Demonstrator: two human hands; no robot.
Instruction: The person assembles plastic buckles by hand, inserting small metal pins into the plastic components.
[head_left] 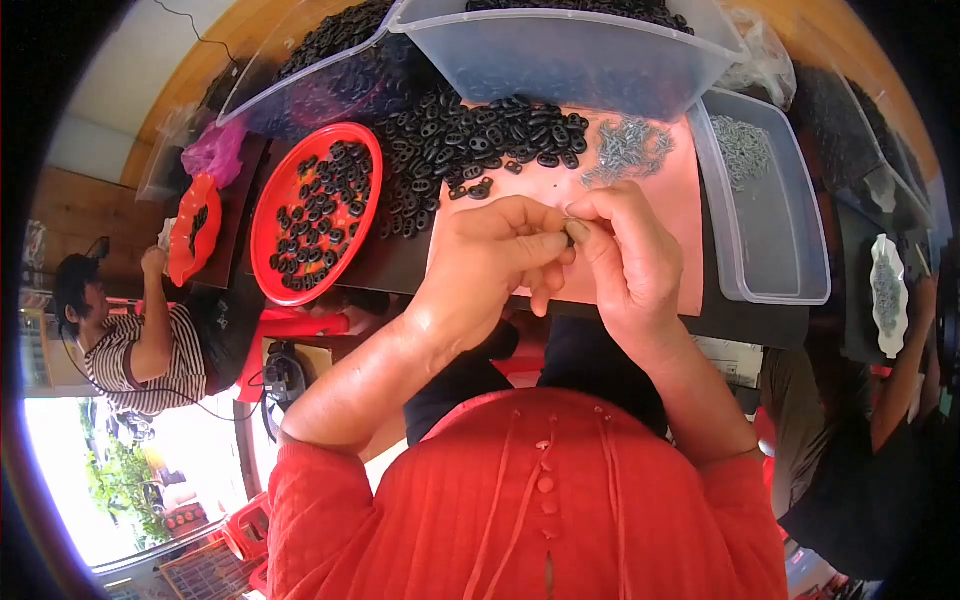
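My left hand (490, 245) and my right hand (638, 255) meet over the pink sheet (665, 205), both with fingertips pinched. What lies between them is tiny and mostly covered; a dark bit shows there, but I cannot make out its kind. Just beyond my left hand spreads a heap of black oval pieces with two holes (470, 140). Past my right fingers is a loose pile of small silvery metal parts (628, 148), too fine to name surely.
To the left, a red round tray (377, 170) holds more black pieces. Clear plastic bins (560, 65) stand at the back, and a clear tub (770, 235) with metal parts at the right. A person in a striped shirt (165, 355) sits left; another person (860, 490) is at right.
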